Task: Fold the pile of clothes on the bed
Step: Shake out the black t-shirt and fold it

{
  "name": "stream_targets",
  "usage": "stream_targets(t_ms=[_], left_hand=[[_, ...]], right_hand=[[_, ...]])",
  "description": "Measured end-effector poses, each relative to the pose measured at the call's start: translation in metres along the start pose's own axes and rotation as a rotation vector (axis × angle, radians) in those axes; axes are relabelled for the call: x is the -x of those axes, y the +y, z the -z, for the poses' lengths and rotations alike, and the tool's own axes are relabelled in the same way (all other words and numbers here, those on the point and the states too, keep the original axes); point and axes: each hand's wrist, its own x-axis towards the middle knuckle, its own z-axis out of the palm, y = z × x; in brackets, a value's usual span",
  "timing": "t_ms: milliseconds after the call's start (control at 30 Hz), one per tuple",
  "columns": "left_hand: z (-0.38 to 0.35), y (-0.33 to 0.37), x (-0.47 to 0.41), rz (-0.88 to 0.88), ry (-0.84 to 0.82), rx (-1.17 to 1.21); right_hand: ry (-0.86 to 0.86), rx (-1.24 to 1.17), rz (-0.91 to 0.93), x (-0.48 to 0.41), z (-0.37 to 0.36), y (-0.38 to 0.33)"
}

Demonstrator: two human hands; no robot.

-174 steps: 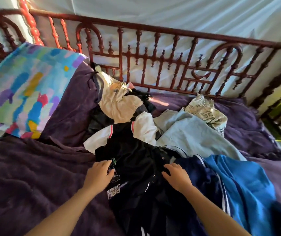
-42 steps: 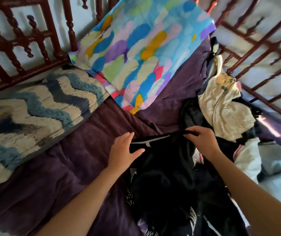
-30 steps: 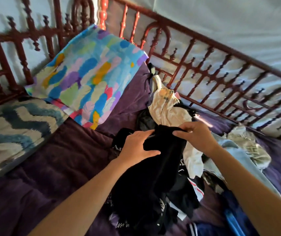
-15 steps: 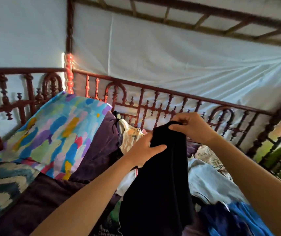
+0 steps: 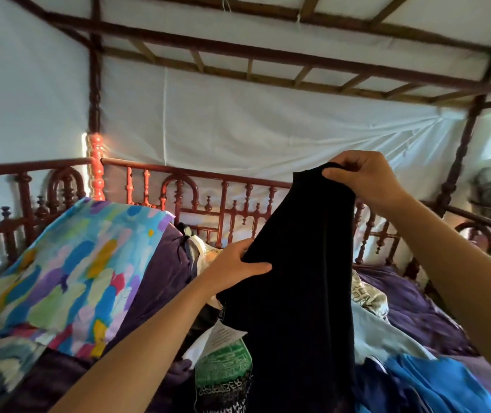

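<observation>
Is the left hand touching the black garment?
Touching. The head view shows the left hand pinching the side edge of the black garment, with its thumb lying flat on the cloth.

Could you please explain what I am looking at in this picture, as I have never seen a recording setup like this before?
There is no machine here: a person works with two bare hands, and a single wide-angle camera on their head looks forward and down, so you see their own arms. The right hand pinches the top edge of a black garment and holds it up; the left hand grips its side lower down. Below lie a purple blanket, a multicoloured pillow and unfolded clothes, among them a bright blue garment and a pale blue garment. The bed's carved wooden rail runs behind.
</observation>
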Motion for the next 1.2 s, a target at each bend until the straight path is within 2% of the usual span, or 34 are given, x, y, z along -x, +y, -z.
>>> stream_targets(t_ms=[333,433,667,800,967,1067,1200], left_hand=[[0.02,-0.01,0.028,-0.014,-0.007,-0.272],[0.028,-0.018,0.038,0.011,0.04,-0.336],[0.052,-0.014,0.05,0.061,0.381,0.069],[0.077,0.033,0.043,-0.08,0.598,0.219],[0.106,0.112,0.034,-0.362,0.84,0.112],[0.117,0.145,0.034,-0.465,0.908,0.066],[0.123,0.156,0.03,-0.476,0.896,0.05]], right_hand=[[0.258,-0.026,-0.108,0.016,0.037,0.018],[0.344,-0.017,-0.136,0.02,0.046,0.02],[0.418,0.02,-0.198,0.031,0.056,0.025],[0.541,0.031,-0.157,0.033,0.061,0.016],[0.716,0.017,-0.045,0.025,0.069,-0.01],[0.763,0.022,-0.015,0.017,0.073,-0.021],[0.777,0.021,-0.024,0.007,0.068,-0.015]])
